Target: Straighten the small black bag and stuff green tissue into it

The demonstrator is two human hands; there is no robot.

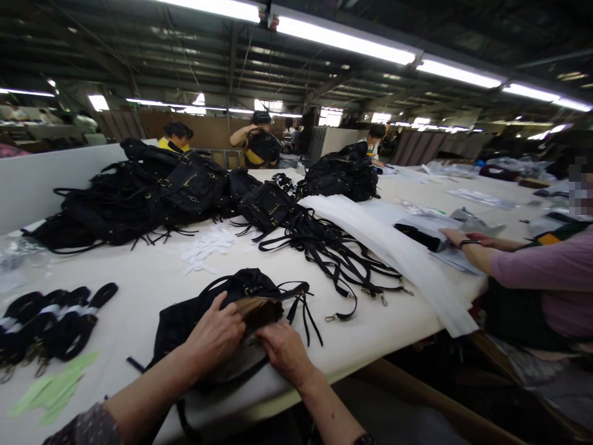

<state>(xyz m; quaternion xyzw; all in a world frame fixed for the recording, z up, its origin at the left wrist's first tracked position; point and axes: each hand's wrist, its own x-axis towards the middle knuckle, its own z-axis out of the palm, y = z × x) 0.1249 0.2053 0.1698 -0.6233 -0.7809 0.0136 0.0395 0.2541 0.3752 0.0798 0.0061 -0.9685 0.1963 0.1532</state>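
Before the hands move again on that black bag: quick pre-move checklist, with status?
1. Left hand on the black bag: ok, resting on top.
2. Right hand at the bag's open mouth, by the tan lining: ok.
3. Firm grip by either hand: cannot tell, fingertips hidden.
4. Bag fully on the table: not ok, it sits at the near edge.
5. Loose straps apart from the bag: ok.
6. Co-worker's hand away from the bag: ok.

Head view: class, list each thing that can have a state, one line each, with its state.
black bag: open at the mouth, lying on the table
left hand: resting on the bag
right hand: pressing its lining
loose straps: tangled, unattached
bag pile: heaped
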